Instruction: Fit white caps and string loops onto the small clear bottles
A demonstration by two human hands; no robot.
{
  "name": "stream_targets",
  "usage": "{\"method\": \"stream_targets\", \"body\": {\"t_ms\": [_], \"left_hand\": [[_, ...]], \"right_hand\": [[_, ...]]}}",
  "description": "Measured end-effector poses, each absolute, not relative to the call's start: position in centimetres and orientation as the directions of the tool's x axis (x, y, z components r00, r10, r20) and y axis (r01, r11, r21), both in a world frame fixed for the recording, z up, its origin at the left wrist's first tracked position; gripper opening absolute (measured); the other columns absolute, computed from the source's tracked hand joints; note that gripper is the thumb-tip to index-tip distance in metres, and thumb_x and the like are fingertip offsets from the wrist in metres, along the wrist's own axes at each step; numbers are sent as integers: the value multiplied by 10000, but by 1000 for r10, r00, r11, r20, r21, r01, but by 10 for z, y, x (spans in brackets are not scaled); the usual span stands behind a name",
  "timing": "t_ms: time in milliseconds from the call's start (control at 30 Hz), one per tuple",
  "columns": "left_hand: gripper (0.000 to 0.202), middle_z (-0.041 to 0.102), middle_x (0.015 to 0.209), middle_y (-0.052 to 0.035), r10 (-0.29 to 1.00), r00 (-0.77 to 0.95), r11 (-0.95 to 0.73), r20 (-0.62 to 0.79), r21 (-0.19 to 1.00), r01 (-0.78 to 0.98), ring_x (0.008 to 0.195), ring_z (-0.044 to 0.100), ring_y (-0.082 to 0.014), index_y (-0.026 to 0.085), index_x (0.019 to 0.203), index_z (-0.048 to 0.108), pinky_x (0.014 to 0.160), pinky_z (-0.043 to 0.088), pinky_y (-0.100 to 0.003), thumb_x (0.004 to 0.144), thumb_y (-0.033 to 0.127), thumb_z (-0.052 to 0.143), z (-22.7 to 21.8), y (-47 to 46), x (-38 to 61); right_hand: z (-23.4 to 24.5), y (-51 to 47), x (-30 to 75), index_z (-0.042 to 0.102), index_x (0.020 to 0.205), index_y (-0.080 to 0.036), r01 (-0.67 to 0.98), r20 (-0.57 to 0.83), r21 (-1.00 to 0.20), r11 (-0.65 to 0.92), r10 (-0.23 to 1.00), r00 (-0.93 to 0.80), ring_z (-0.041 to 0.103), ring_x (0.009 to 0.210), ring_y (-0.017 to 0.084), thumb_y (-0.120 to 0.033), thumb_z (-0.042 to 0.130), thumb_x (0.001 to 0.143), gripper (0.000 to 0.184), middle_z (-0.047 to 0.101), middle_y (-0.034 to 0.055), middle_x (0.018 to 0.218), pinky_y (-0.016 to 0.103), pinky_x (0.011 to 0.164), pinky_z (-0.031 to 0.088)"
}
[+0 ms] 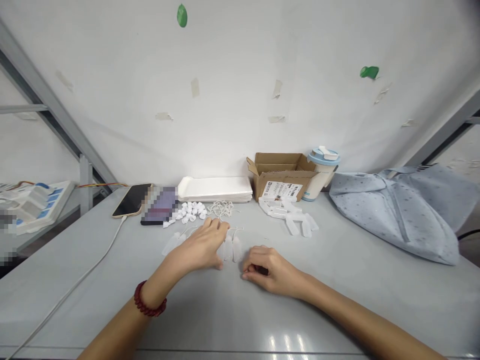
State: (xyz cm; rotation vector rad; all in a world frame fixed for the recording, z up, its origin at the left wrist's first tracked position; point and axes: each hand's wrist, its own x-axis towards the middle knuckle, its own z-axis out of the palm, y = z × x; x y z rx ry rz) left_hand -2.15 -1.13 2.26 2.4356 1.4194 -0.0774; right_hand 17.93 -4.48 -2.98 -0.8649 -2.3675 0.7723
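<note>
Head view: left hand and right hand, side by side, well clear of each other.
Left hand: spread wide, thumb apart from the fingers, over the middle of a row of corded pieces; whether a fingertip touches one is hidden.
Right hand: fingers curled narrowly toward the thumb, just right of the row; cannot tell whether anything is inside.
Corded pieces: frosted, slim, flat on the grey tabletop, cords pointing away from the person; some show left of the left hand, others between the hands.
Bracelet: dark red, on the left wrist.
Caps: small white heap beyond the left hand.
Cords: loose pile, just right of the caps.
Loose pieces: frosted, scattered beyond the right hand, before the box.
Envelopes: white stack behind caps and cords.
Box: brown cardboard, top open.
Cup: blue lid, just right of the box.
Bag: pale blue, far right.
Phone: far left, white cable plugged in.
Wall: white, tape scraps, two green bits.
</note>
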Motion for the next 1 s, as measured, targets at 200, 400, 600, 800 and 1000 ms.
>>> {"method": "stream_targets", "body": {"t_ms": [200, 400, 600, 800, 1000], "left_hand": [[521, 504, 1071, -99, 843, 491, -441, -218, 243, 864, 1053, 431, -294, 174, 1046, 489, 784, 394, -330, 580, 183, 721, 22, -9, -22], [553, 508, 1079, -96, 844, 499, -434, -198, 295, 851, 1055, 427, -305, 182, 1050, 502, 790, 399, -347, 580, 358, 734, 19, -5, -30], [332, 544, 999, -94, 904, 428, -403, 23, 386, 830, 1018, 442, -278, 170, 1034, 512, 824, 397, -395, 883, 418, 352, 15, 9, -36], [298, 568, 1022, -115, 853, 433, -509, 290, 283, 813, 995, 446, -260, 127, 996, 556, 873, 392, -418, 876, 149, 284, -7, 32, -35], [367, 572, 1131, -83, 783, 547, -616, 297, 242, 750, 1078, 421, -238, 145, 990, 602, 918, 397, -387, 778, 6, 336, -22, 40, -32]], "right_hand": [[-30, -44, 181, 649, 956, -147, 414, 257, -645, 643, 692, -675, 566, 782, 165, -234, 567, 832, 172, 622, 64, 804, 275, 728, 467], [-32, -44, 182, 635, 1025, -171, 424, 234, -654, 626, 700, -674, 563, 851, 178, -228, 577, 826, 214, 612, 78, 907, 292, 743, 480], [-34, -44, 183, 620, 1034, -169, 404, 253, -667, 626, 701, -666, 564, 854, 172, -244, 575, 830, 222, 603, 81, 937, 284, 729, 484], [-27, -36, 192, 606, 988, -178, 434, 338, -623, 650, 725, -601, 573, 826, 180, -366, 592, 823, 251, 618, 74, 903, 314, 745, 482], [-31, -11, 214, 565, 1077, -203, 647, 477, -436, 625, 770, -423, 552, 955, 236, -349, 470, 893, 253, 592, 109, 1015, 416, 832, 463]]}}
